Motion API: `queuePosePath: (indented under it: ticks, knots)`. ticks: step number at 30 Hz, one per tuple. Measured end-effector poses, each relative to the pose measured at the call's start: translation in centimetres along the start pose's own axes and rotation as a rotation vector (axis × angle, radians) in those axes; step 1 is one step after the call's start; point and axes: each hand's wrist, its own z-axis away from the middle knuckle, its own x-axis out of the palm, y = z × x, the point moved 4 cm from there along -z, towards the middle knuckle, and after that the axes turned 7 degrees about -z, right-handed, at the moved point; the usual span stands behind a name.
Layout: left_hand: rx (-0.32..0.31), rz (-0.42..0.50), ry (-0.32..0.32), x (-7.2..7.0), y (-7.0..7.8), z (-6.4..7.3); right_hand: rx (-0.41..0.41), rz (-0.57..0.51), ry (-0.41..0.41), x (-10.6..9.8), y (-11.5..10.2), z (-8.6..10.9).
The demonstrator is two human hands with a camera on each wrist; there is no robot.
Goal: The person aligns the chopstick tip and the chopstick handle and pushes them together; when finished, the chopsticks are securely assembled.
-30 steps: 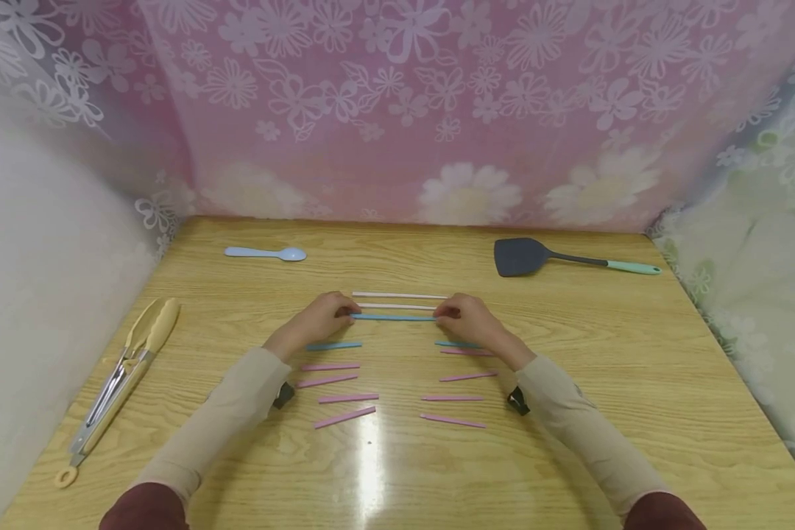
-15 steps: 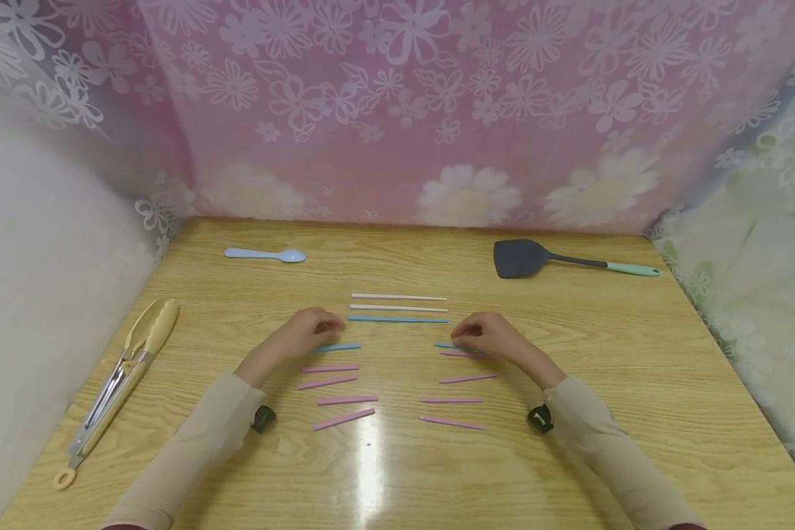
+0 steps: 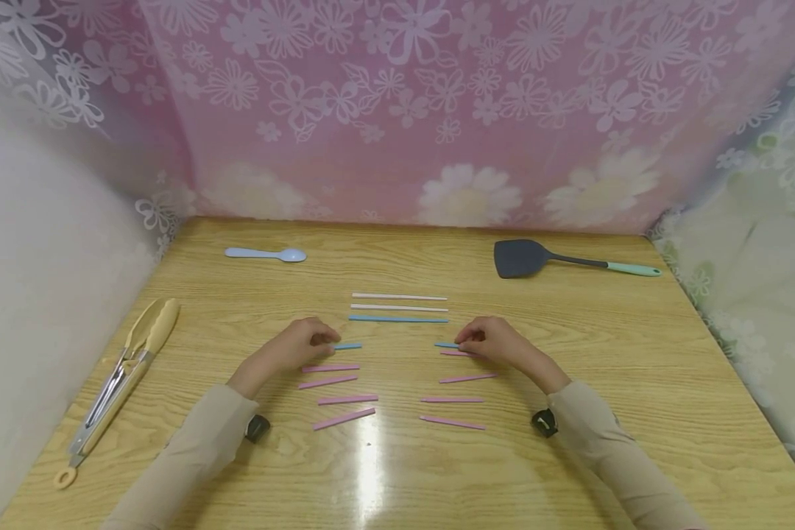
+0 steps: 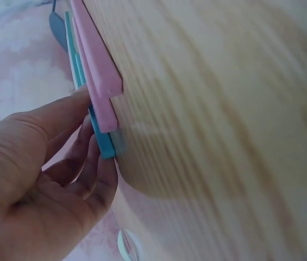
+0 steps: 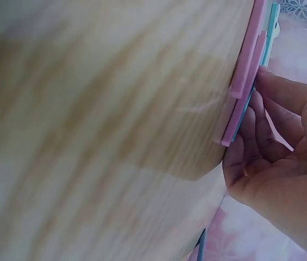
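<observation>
My left hand (image 3: 299, 343) pinches the outer part of a short blue chopstick half (image 3: 350, 346) on the left. At the right, my right hand (image 3: 498, 340) has thumb and fingertips on the matching blue chopstick half (image 3: 445, 344), covering its outer end. A gap separates the two halves. Just behind lie a full-length blue chopstick (image 3: 397, 319) and two white chopsticks (image 3: 397, 297), side by side. Several pink chopstick halves (image 3: 331, 368) lie nearer on the left, facing more pink halves (image 3: 462, 400) on the right. Both wrist views show fingers at blue edges beside pink pieces (image 4: 99, 70).
Toward the back left lies a pale blue spoon (image 3: 265, 254); at the back right, a dark spatula (image 3: 520, 258) with a green handle. Yellow-tipped tongs (image 3: 122, 383) lie along the left side. Flowered cloth (image 3: 397, 147) hangs behind the wooden table (image 3: 636, 353).
Both hands have let go of the full-length blue chopstick, spread apart and come nearer, down to the two short blue halves. The full blue chopstick stays behind the hands.
</observation>
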Motion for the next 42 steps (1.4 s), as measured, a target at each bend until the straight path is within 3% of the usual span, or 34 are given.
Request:
queuePosePath:
  ticks: [12, 22, 33, 42]
  knots:
    - [-0.006, -0.002, -0.015, 0.2, -0.1, -0.4, 0.001, 0.015, -0.009, 0.0, -0.3, 0.0]
    - [0.005, -0.007, -0.004, -0.3, 0.7, -0.9, 0.019, -0.018, 0.000, 0.0, -0.3, -0.2]
    - [0.124, -0.045, 0.049, -0.5, 3.0, -2.7, -0.099, -0.026, 0.078, 0.0, -2.4, -1.3]
    - [0.115, -0.022, 0.033, -0.3, 4.6, -3.6, -0.140, -0.047, 0.119, 0.5, -3.9, -1.7]
